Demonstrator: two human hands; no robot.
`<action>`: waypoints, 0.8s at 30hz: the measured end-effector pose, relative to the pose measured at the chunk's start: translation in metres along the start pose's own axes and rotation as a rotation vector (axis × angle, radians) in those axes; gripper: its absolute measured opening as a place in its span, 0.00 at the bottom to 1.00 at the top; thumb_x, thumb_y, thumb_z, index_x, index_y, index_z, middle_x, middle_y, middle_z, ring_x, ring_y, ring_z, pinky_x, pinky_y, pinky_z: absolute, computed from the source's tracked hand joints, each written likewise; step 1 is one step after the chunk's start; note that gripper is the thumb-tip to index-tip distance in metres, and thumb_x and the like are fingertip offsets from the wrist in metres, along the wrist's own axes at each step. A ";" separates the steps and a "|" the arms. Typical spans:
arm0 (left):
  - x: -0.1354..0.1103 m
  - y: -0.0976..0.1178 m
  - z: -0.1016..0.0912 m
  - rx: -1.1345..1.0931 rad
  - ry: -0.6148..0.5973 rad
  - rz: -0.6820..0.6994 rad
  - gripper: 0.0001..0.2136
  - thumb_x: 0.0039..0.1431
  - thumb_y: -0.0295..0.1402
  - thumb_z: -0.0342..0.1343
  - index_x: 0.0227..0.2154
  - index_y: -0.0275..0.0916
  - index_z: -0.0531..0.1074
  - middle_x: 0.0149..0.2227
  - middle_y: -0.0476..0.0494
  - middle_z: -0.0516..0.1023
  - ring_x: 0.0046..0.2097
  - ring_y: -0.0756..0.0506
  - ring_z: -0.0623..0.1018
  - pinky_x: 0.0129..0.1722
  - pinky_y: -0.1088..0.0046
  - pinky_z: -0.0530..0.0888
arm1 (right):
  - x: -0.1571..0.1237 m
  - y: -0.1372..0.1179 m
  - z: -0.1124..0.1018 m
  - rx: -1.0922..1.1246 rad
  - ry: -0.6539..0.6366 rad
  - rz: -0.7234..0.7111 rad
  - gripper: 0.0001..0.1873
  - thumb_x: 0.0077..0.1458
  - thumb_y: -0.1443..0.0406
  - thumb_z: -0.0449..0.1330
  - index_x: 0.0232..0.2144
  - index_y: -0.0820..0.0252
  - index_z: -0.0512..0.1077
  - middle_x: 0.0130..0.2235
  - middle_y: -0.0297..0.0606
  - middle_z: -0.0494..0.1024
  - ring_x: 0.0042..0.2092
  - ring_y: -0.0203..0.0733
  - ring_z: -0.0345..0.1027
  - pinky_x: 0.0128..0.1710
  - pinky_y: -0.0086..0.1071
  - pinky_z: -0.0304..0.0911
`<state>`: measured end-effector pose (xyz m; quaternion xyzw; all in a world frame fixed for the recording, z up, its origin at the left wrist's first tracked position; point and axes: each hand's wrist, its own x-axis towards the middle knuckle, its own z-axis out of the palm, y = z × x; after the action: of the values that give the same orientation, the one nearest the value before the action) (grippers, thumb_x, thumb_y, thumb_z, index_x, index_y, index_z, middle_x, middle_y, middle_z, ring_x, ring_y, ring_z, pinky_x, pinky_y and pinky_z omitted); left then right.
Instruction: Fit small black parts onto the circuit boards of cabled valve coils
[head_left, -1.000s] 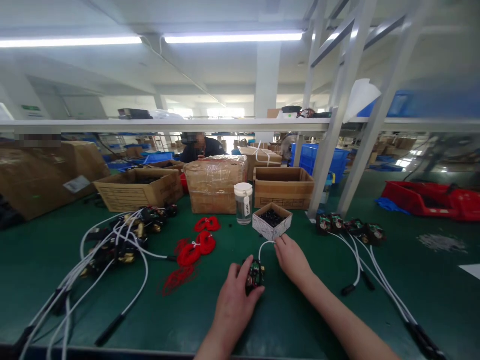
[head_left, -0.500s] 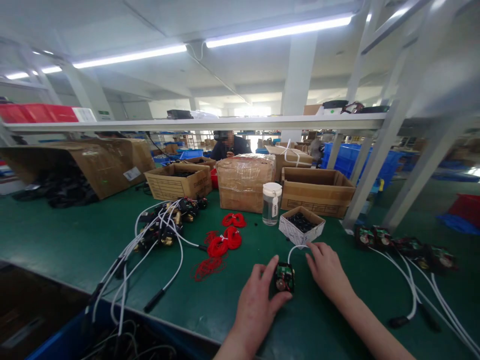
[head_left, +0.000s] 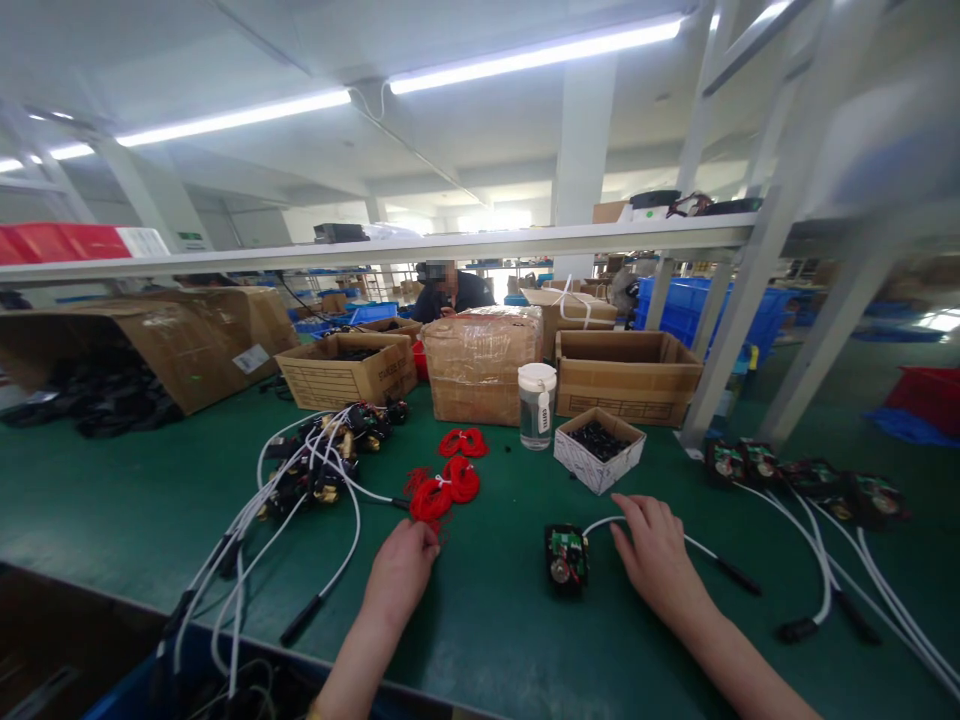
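Observation:
My left hand (head_left: 401,570) is low over the loose red wires, its fingers closed together at the strands and covering most of them. Just beyond it lie tied bundles of red wire (head_left: 459,480). A small green circuit board in a black housing (head_left: 566,560) lies face up, with a white cable (head_left: 600,522) running from its right side. My right hand (head_left: 652,545) rests over that cable with fingers apart, to the right of the board. The cable comes out beyond the hand and ends in a black plug (head_left: 739,576).
A heap of white-cabled parts (head_left: 322,460) is at left. A small box of black pieces (head_left: 598,448), a clear bottle (head_left: 536,408) and cardboard boxes (head_left: 480,370) stand behind. More boards (head_left: 757,462) are at right, near a metal post (head_left: 750,300). Another person sits across.
My left hand has left the circuit board and moved left to the loose red wires. The board stays on the table; my right hand has hardly moved. The view has shifted slightly.

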<state>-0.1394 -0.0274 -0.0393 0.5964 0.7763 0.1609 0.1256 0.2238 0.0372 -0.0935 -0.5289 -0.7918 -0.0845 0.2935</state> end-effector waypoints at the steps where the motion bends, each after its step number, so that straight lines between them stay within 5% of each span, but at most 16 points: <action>1: 0.003 0.000 0.000 0.000 -0.016 -0.010 0.06 0.56 0.25 0.54 0.28 0.39 0.74 0.36 0.41 0.76 0.40 0.42 0.77 0.42 0.69 0.69 | 0.000 -0.001 -0.002 0.005 -0.007 -0.001 0.17 0.65 0.63 0.51 0.54 0.59 0.66 0.48 0.49 0.71 0.49 0.54 0.65 0.45 0.46 0.63; 9: 0.021 -0.001 -0.012 -0.098 -0.059 -0.064 0.08 0.53 0.25 0.52 0.21 0.41 0.70 0.29 0.45 0.76 0.37 0.43 0.77 0.37 0.72 0.67 | -0.002 -0.001 -0.007 0.035 -0.037 0.026 0.16 0.65 0.65 0.50 0.53 0.60 0.67 0.48 0.49 0.71 0.49 0.54 0.65 0.46 0.46 0.62; 16: 0.003 0.015 -0.067 -0.337 -0.032 -0.043 0.08 0.53 0.38 0.53 0.26 0.40 0.72 0.28 0.46 0.77 0.36 0.42 0.76 0.36 0.71 0.68 | 0.001 -0.001 -0.009 0.081 0.001 0.043 0.16 0.64 0.65 0.50 0.52 0.60 0.68 0.47 0.49 0.73 0.49 0.54 0.66 0.46 0.46 0.62; 20: -0.019 0.042 -0.095 -0.678 -0.157 -0.015 0.13 0.49 0.44 0.59 0.29 0.39 0.74 0.30 0.49 0.77 0.36 0.44 0.75 0.38 0.72 0.68 | 0.012 -0.018 -0.025 0.310 -0.026 0.080 0.13 0.64 0.64 0.51 0.47 0.59 0.71 0.44 0.46 0.74 0.47 0.52 0.67 0.47 0.45 0.63; 24: -0.031 0.071 -0.097 -1.002 -0.350 -0.022 0.12 0.44 0.41 0.66 0.27 0.37 0.76 0.32 0.46 0.78 0.35 0.45 0.75 0.40 0.71 0.69 | 0.028 -0.051 -0.057 0.702 -0.173 0.107 0.11 0.63 0.62 0.52 0.39 0.58 0.74 0.40 0.41 0.76 0.43 0.46 0.70 0.46 0.39 0.65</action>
<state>-0.1059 -0.0507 0.0777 0.4732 0.5779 0.4086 0.5246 0.1926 0.0120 -0.0229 -0.4416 -0.7658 0.2530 0.3932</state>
